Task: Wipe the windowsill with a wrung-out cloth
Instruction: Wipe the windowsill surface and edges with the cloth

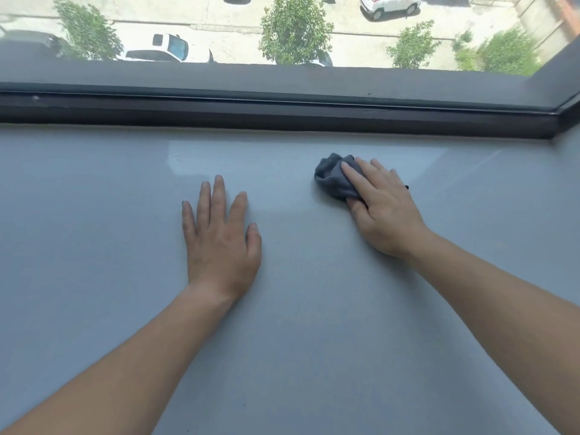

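The right hand (383, 208) lies flat on the grey cloth (334, 180), fingers straight and pressing down rather than curled around it; the thumb sits at the wad's near edge. The cloth is bunched into a small lump on the windowsill (314, 324), right of centre and near the dark window frame (282, 116). It has only a slight long axis, running near to far.

The sill runs left to right along the frame, so strokes are best made that way, overlapping, with even palm pressure. Spreading the wad flatter would probably cover more. A glossy patch (219, 155) shows beside it. The left hand (219, 243) rests flat on the sill with fingers spread, bracing well apart from the cloth.
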Demonstrator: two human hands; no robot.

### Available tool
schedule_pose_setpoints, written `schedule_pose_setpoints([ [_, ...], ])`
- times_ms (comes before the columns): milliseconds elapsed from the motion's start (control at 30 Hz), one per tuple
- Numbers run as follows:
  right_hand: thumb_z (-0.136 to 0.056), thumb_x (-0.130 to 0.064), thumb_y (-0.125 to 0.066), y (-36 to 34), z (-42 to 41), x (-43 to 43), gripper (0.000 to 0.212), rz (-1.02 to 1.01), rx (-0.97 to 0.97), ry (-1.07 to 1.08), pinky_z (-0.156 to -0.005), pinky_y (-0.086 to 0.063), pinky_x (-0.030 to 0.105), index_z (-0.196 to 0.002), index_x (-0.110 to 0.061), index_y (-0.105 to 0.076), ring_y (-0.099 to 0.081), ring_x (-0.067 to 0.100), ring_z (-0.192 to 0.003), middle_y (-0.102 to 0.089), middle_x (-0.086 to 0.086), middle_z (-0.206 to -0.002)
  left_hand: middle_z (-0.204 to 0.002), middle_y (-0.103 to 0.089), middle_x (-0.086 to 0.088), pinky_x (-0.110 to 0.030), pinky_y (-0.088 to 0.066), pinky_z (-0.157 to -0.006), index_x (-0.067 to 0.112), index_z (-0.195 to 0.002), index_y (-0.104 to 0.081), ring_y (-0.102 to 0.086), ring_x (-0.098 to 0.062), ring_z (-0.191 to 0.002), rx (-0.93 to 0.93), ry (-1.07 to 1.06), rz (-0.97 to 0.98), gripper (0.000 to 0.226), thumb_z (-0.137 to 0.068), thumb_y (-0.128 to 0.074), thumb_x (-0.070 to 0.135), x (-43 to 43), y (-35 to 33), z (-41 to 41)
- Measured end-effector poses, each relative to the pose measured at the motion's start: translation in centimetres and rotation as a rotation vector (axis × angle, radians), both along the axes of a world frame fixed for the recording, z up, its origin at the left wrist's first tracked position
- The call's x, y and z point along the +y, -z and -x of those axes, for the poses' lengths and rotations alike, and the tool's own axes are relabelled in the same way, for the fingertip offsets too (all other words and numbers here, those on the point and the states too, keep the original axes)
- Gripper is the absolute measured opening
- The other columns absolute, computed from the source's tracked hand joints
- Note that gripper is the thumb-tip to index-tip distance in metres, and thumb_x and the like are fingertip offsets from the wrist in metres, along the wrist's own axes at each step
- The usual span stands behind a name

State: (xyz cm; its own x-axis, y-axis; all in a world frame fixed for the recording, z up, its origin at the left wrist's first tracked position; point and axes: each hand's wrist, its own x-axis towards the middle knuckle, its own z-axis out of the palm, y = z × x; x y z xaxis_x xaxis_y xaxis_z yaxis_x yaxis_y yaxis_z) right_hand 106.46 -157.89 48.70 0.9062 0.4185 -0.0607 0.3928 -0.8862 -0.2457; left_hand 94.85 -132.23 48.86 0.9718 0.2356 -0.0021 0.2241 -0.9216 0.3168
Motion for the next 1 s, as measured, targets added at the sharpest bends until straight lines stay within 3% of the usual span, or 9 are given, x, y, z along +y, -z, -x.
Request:
schedule_pose_setpoints([
  [100, -0.1, -0.036, -0.035, -0.2, -1.6, -1.2, 0.057, -0.033, -0.02, 0.278, -0.121, -0.011, 0.049, -0.155, -0.026, -0.027, -0.019, 0.032, -0.147, -0.026, 0.003, -0.16, -0.165, -0.011, -0.009, -0.048, 0.004, -0.123, 0.017, -0.149, -0.036, 0.001, -0.021, -0.153, -0.058, 0.043, 0.054, 0.06, -0.092, -0.033, 0.037, -2.5, -0.6, 0.7],
  [167, -0.102, -0.032, -0.038, -0.2, -0.2, 0.2, 0.056, -0.052, -0.033, 0.355, -0.122, -0.005, 0.048, -0.156, -0.027, -0.023, -0.014, 0.031, -0.149, -0.023, 0.004, -0.162, -0.165, -0.012, -0.009, -0.047, 0.005, -0.123, 0.018, -0.15, -0.036, -0.001, -0.02, -0.153, -0.054, 0.072, 0.089, 0.06, -0.093, -0.033, 0.037, -4.9, -0.8, 1.0],
  [333, -0.1, -0.028, -0.041, -0.5, 4.2, -0.9, 0.06, -0.029, 0.024, 0.003, -0.123, -0.001, 0.044, -0.156, -0.032, -0.02, -0.008, 0.026, -0.152, -0.014, -0.003, -0.165, -0.166, -0.011, -0.007, -0.048, 0.003, -0.123, 0.021, -0.151, -0.031, 0.0, -0.021, -0.153, 0.042, 0.075, -0.001, 0.062, -0.092, -0.024, 0.041, -7.4, 0.0, 1.5],
  [533, -0.102, -0.03, -0.039, -0.4, 3.8, -3.9, 0.056, -0.056, -0.029, 0.308, -0.122, -0.009, 0.048, -0.155, -0.026, -0.024, -0.014, 0.032, -0.149, -0.021, 0.004, -0.163, -0.166, -0.006, -0.004, -0.046, 0.005, -0.123, 0.022, -0.152, -0.026, 0.005, -0.017, -0.153, 0.066, 0.071, -0.017, 0.063, -0.092, -0.02, 0.042, -7.9, -0.1, 1.3],
  [733, -0.093, -0.025, -0.045, -0.2, 9.4, -4.8, 0.067, -0.061, 0.027, -0.079, -0.123, 0.003, 0.042, -0.155, -0.032, -0.023, -0.009, 0.028, -0.152, -0.016, -0.001, -0.165, -0.165, -0.011, -0.004, -0.045, 0.004, -0.123, 0.022, -0.149, -0.032, 0.0, -0.017, -0.152, 0.041, 0.048, -0.017, 0.062, -0.09, -0.025, 0.041, -7.9, 0.0, 1.2],
  [900, -0.1, -0.028, -0.039, -0.3, 7.1, -5.3, 0.06, -0.068, -0.006, 0.247, -0.123, -0.001, 0.044, -0.156, -0.03, -0.019, -0.008, 0.029, -0.151, -0.016, 0.002, -0.165, -0.165, -0.011, -0.004, -0.045, 0.005, -0.123, 0.023, -0.149, -0.031, 0.0, -0.017, -0.152, 0.05, 0.04, -0.029, 0.062, -0.09, -0.026, 0.041, -8.1, 0.1, 1.3],
  [1000, -0.096, -0.025, -0.042, -0.2, 11.2, -4.3, 0.062, -0.089, -0.011, 0.129, -0.123, -0.003, 0.047, -0.155, -0.028, -0.023, -0.012, 0.031, -0.15, -0.019, 0.004, -0.164, -0.164, -0.017, -0.008, -0.049, 0.004, -0.122, 0.022, -0.145, -0.036, -0.006, -0.02, -0.152, 0.034, 0.034, -0.074, 0.057, -0.091, -0.026, 0.038, -8.4, -0.2, 1.4],
])
